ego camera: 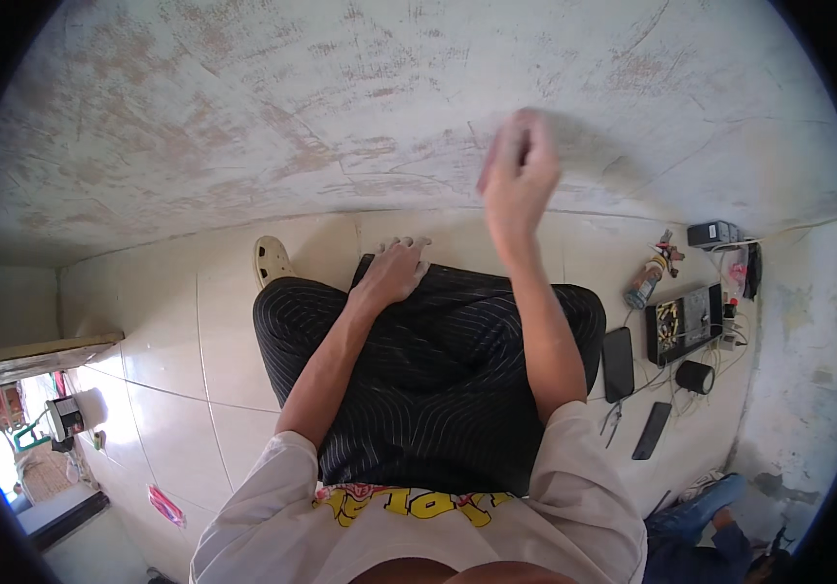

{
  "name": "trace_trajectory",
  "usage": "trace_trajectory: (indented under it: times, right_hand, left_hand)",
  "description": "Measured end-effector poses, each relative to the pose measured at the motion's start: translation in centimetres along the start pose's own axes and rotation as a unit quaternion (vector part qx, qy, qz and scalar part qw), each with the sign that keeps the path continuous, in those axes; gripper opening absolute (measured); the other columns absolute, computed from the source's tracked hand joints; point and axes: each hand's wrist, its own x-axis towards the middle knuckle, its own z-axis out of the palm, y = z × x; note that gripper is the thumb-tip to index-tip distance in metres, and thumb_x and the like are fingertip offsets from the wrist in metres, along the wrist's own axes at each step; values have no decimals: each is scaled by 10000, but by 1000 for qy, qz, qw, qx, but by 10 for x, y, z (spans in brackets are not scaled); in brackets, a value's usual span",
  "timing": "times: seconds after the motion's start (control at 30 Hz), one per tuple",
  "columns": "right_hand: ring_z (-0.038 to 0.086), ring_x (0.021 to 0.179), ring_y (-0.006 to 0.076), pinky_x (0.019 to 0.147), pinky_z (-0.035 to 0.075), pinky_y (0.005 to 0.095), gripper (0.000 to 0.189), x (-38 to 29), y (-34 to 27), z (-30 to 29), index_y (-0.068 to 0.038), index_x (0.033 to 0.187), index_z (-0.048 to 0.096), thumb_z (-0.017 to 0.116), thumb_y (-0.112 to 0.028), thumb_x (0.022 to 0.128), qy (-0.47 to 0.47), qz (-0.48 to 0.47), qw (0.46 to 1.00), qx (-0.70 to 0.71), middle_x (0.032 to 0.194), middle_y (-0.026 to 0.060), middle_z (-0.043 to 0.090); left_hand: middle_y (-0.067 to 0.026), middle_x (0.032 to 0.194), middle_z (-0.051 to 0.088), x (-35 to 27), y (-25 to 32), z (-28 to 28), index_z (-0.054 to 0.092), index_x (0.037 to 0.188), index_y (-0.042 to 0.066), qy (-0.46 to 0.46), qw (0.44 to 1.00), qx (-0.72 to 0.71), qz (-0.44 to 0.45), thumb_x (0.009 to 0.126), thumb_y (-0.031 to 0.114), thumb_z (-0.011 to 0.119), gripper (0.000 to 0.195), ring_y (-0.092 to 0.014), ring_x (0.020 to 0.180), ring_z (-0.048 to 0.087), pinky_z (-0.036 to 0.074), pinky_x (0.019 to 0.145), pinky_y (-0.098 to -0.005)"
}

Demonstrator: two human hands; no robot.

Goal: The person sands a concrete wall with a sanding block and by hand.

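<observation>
A patchy, whitish plastered wall (360,109) rises before me, with brownish smears and scratch lines. My right hand (524,190), blurred, is up against it and grips a reddish-brown piece (490,168) that looks like folded sandpaper. Most of that piece is hidden behind my fingers. Down at my lap, my left hand (393,274) rests on the black pinstriped trousers (418,379), fingers spread and tips pale with dust. It holds nothing. One cream clog (271,261) shows beside my bent knee.
On the tiled floor (163,394) at right lie a black tray of small parts (683,323), a bottle (641,285), pliers (667,252), phones (618,365), a black cylinder (694,377) and cables. Another person's jeans-clad leg (696,511) is at lower right. A paint bucket (64,417) stands left.
</observation>
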Motion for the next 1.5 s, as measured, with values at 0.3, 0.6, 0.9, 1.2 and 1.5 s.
trace_trajectory:
  times: [0.3, 0.6, 0.9, 1.2, 1.5]
  right_hand:
    - [455, 532, 107, 506, 371, 315, 216, -2, 6, 5, 17, 905, 575, 484, -135, 1027, 52, -28, 998, 25, 598, 42, 500]
    - [483, 486, 100, 457, 369, 287, 198, -8, 37, 8, 19, 917, 565, 482, -125, 1024, 16, -86, 996, -17, 586, 37, 509]
    - [503, 523, 123, 504, 417, 318, 181, -2, 16, 4, 7, 928, 576, 465, -102, 1019, 44, -58, 997, 9, 595, 45, 499]
    - [453, 485, 111, 480, 361, 298, 201, -7, 32, 7, 7, 890, 567, 485, -122, 1019, 19, -55, 998, 0, 579, 61, 510]
    - [477, 565, 115, 533, 384, 306, 194, -3, 14, 7, 28, 938, 590, 508, -129, 1017, 31, -34, 999, -1, 643, 118, 572]
  left_hand:
    - [-251, 1219, 595, 0, -2, 2, 494, 1350, 51, -7, 1000, 24, -9, 939, 208, 551, 444, -439, 1160, 532, 381, 1022, -533]
    - [-247, 1220, 601, 2, 5, 0, 508, 1344, 53, -12, 1000, 21, -11, 944, 223, 561, 438, -415, 1185, 528, 371, 1035, -535]
    - [-244, 1270, 577, 2, 1, 2, 506, 1348, 56, -14, 999, 26, -15, 942, 221, 556, 441, -420, 1195, 520, 374, 1046, -515]
    - [-241, 1230, 595, 2, 4, 2, 519, 1337, 51, -4, 1000, 12, -5, 934, 198, 573, 432, -423, 1192, 526, 381, 1042, -554]
    - [-251, 1242, 587, 0, 4, -1, 520, 1320, 50, -5, 1000, 14, -11, 945, 229, 547, 416, -423, 1188, 520, 390, 1022, -520]
